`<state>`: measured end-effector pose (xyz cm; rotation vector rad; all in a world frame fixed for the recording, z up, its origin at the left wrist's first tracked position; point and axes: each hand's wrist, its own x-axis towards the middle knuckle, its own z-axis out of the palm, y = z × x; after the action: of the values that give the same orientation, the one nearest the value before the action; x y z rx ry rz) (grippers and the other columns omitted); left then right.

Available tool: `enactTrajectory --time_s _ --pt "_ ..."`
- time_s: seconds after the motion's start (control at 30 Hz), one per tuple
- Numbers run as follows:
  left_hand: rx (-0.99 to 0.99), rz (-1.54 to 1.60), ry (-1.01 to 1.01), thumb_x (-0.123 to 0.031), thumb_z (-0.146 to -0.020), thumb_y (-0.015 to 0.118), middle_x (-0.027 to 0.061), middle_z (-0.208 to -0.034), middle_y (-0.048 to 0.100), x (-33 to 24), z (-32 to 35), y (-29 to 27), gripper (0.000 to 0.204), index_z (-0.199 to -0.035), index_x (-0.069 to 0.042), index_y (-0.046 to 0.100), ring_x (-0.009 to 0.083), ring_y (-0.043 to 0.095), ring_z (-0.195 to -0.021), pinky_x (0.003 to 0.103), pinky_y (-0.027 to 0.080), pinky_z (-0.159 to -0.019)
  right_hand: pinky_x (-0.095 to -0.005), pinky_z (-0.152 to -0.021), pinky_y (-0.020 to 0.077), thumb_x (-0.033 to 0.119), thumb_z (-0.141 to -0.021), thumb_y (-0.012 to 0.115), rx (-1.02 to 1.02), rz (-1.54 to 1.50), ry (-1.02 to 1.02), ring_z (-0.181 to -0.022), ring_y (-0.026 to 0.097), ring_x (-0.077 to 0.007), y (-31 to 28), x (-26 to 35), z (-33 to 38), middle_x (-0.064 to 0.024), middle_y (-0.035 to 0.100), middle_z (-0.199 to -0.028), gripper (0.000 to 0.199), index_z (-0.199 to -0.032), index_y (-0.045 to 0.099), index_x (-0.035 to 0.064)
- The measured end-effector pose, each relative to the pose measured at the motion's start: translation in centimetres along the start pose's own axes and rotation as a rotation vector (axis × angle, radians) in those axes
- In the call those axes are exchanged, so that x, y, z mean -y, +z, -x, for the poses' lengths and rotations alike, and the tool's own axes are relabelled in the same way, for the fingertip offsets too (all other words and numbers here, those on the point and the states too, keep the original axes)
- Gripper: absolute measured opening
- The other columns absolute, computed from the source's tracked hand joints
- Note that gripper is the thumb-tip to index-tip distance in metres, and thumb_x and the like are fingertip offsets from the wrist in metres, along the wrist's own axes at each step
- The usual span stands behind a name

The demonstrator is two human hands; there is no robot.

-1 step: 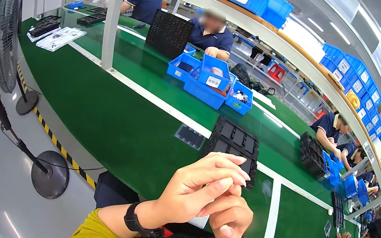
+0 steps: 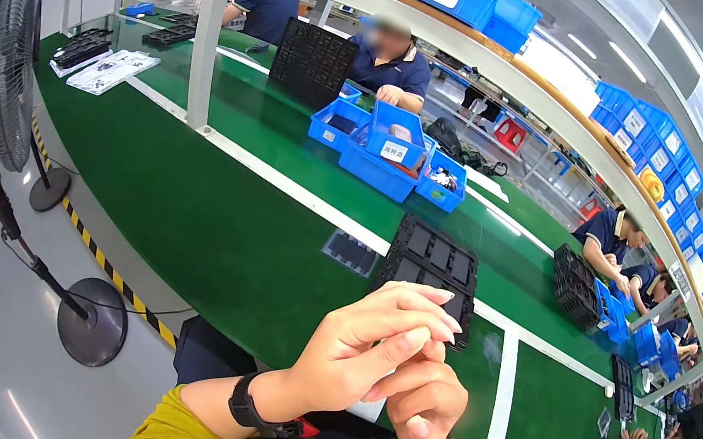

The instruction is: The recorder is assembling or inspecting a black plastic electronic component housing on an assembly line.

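Note:
My left hand (image 2: 358, 346) and my right hand (image 2: 430, 398) are raised together over the near edge of the green table (image 2: 247, 230). The left fingers are drawn together and bent over the right fingertips, with the thumb pressed in against them. My right hand is curled, its fingers tucked up against the left hand. Whether anything small sits between them is hidden. Just beyond the hands lies a black tray (image 2: 434, 252) with rectangular pockets, partly covered by my fingers. Left of the tray is a flat, dark, shiny piece (image 2: 351, 252) with clear edges.
Blue bins (image 2: 378, 173) stand across the table, before an upright black tray (image 2: 313, 62) and a seated person. A shelf on a white post (image 2: 211, 29) spans overhead. To the left stands a black fan (image 2: 9, 69). Co-workers and stacked black trays (image 2: 576, 285) are at right.

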<state>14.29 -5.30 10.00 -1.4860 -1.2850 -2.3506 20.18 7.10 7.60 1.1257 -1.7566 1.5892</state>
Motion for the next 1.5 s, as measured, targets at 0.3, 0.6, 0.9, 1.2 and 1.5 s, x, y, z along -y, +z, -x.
enactTrajectory --time_s 0.3,0.6,0.9,1.2,1.5 --pt "-0.015 -0.179 -0.011 -0.016 -0.086 0.046 0.0136 -0.099 0.059 -0.7 -0.3 -0.4 0.026 -0.099 0.004 0.058 0.0262 0.048 -0.104 0.038 0.034 -0.091 -0.0416 -0.103 0.0142 0.02 -0.077 0.047 -0.139 -0.457 0.035 -0.123 0.03 -0.0312 0.3 0.5 -0.7 -0.017 0.062 -0.078 0.027 -0.056 0.047 0.004" --pt "-0.115 -0.072 0.171 -0.005 -0.079 0.045 0.0185 -0.097 0.056 -0.3 0.1 -2.3 0.012 -0.073 -0.001 0.054 0.0305 0.048 -0.102 0.041 0.035 -0.089 -0.0391 -0.106 0.0128 0.026 -0.077 0.039 -0.202 -0.792 0.091 -0.121 0.033 -0.0239 -0.2 0.6 -0.8 -0.0105 0.055 -0.063 0.03 -0.054 0.043 0.007" --pt "-0.135 -0.343 0.092 -0.008 -0.072 0.063 0.0071 -0.091 0.06 0.1 -0.3 -1.2 0.012 -0.084 -0.006 0.063 0.0225 0.054 -0.093 0.034 0.036 -0.084 -0.0472 -0.102 0.0144 0.024 -0.078 0.042 -0.18 -0.74 0.104 -0.12 0.032 -0.0378 -0.3 -0.4 -0.3 -0.0162 0.059 -0.071 0.03 -0.054 0.045 0.0056" --pt "-0.365 -0.494 0.084 -0.002 -0.075 0.059 0.0069 -0.077 0.059 0.5 -0.7 -3.1 0.003 -0.072 -0.002 0.061 0.0167 0.056 -0.073 0.028 0.04 -0.072 -0.0462 -0.104 0.0116 0.024 -0.078 0.04 -0.261 -0.675 0.179 -0.125 0.026 -0.0373 -0.3 -0.6 -0.2 -0.0162 0.058 -0.071 0.03 -0.054 0.043 0.0068" --pt "-0.541 -0.339 -0.01 -0.003 -0.082 0.051 0.0075 -0.078 0.055 -1.2 2.7 -9.4 0.009 -0.075 -0.001 0.056 0.0118 0.052 -0.074 0.022 0.04 -0.068 -0.0443 -0.104 0.0118 0.023 -0.079 0.038 -0.361 -0.795 0.162 -0.125 0.025 -0.0366 -2.1 -1.2 0.5 -0.0166 0.058 -0.071 0.031 -0.053 0.043 0.0075"
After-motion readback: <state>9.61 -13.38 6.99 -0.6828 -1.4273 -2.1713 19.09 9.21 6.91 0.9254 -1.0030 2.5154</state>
